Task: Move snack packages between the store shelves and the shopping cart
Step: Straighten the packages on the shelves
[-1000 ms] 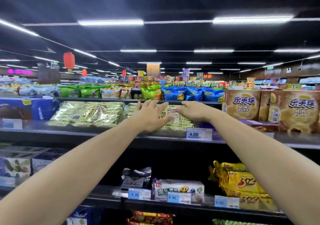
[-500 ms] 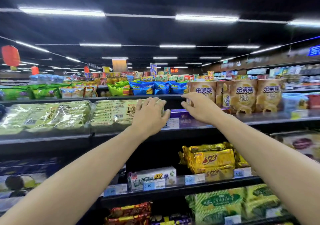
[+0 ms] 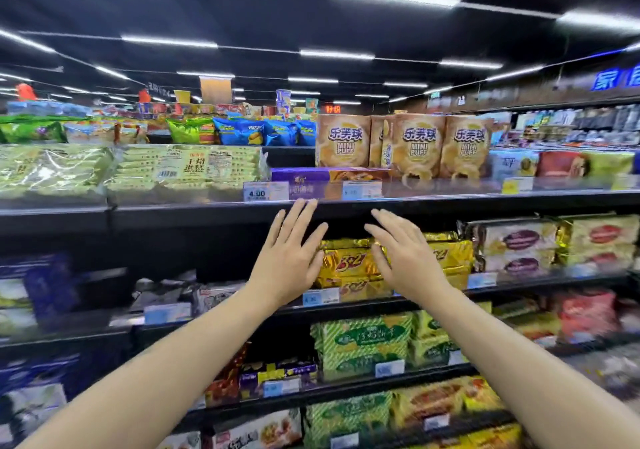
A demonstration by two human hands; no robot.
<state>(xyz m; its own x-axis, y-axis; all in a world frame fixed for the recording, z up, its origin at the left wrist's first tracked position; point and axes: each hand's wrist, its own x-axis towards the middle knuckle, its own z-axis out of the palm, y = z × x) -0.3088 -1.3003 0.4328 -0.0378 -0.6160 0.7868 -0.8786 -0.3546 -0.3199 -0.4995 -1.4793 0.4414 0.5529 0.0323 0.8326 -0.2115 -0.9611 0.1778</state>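
Observation:
Both my arms reach toward the store shelves. My left hand [image 3: 289, 258] and my right hand [image 3: 403, 258] are spread with straight fingers and hold nothing. They hover in front of a stack of yellow 3+2 snack packages [image 3: 349, 265] on the second shelf, one hand on each side of it. Pale green cake packages [image 3: 187, 169] lie on the top shelf [image 3: 450, 199] above and to the left. No shopping cart is in view.
Brown Mini Puff boxes [image 3: 412, 145] and a flat purple box [image 3: 311, 175] stand on the top shelf. Green packages [image 3: 363, 341] fill the third shelf below. Silver and gold packs [image 3: 519, 240] sit right of the yellow stack. Dark blue packs [image 3: 45, 286] lie at the left.
Both hands have come off the green cake packages on the top shelf and dropped to the yellow packages one shelf lower. The view has shifted right and down.

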